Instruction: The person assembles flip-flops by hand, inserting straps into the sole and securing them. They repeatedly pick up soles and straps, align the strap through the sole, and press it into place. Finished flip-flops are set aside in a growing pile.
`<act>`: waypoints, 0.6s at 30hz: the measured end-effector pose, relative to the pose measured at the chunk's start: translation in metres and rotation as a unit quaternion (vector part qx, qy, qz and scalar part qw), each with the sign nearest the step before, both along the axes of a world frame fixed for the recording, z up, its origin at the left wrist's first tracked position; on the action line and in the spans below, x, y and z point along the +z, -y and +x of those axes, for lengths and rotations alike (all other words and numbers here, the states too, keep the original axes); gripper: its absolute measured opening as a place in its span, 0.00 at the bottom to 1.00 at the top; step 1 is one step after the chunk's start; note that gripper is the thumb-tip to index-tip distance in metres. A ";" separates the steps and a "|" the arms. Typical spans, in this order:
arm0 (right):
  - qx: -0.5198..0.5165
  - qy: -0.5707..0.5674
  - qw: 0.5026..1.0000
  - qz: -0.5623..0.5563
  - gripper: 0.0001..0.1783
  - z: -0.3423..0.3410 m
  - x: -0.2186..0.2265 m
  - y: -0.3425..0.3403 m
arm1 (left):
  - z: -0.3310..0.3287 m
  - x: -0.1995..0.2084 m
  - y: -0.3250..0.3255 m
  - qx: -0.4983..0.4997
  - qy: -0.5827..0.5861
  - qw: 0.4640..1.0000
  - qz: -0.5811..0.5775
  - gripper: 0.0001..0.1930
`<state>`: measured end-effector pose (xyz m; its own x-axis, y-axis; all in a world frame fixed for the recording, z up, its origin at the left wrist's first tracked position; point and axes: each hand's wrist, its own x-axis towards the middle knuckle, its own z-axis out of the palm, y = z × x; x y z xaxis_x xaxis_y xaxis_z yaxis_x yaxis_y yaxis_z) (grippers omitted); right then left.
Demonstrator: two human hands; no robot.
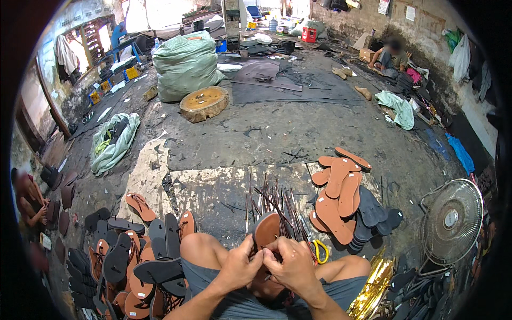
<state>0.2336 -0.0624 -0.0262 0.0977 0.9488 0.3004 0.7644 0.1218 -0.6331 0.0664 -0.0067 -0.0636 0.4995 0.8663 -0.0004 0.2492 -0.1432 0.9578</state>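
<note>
My left hand (240,264) is closed on the side of a brown flip-flop (266,228), its toe end pointing up and away from me above my lap. My right hand (292,265) pinches at the middle of the same flip-flop; what lies between those fingertips is too small to make out. Just beyond lie many thin dark strap strips (282,205), spread on the floor. Yellow-handled scissors (320,252) rest by my right hand. Brown soles (337,216) and black soles (372,207) are heaped to the right. Strapped flip-flops (140,288) pile up at my left.
A fan (450,218) stands at the right, near shiny gold strips (373,285). Farther off are a round wooden block (204,101), a large green sack (186,66) and dark sheets (261,72). Other people sit at the far right and left edge.
</note>
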 end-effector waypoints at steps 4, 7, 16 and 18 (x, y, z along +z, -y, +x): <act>0.024 -0.029 0.999 -0.005 0.11 -0.001 -0.002 -0.001 | -0.005 -0.003 -0.001 -0.015 -0.004 0.996 0.084 0.28; -0.018 -0.102 0.994 0.041 0.10 -0.002 -0.003 -0.002 | -0.005 -0.003 0.002 0.026 0.068 0.997 -0.011 0.28; 0.007 -0.163 0.984 0.066 0.21 0.009 -0.008 0.004 | -0.002 -0.008 -0.010 0.084 0.251 0.954 -0.140 0.24; -0.018 -0.204 0.978 0.038 0.24 0.012 -0.017 0.012 | -0.006 -0.008 -0.023 0.115 0.373 0.895 -0.215 0.23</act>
<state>0.2461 -0.0740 -0.0429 0.2571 0.9190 0.2989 0.4555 0.1576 -0.8762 0.0601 0.0166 -0.0719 0.3089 0.9459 -0.0990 -0.5075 0.2520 0.8239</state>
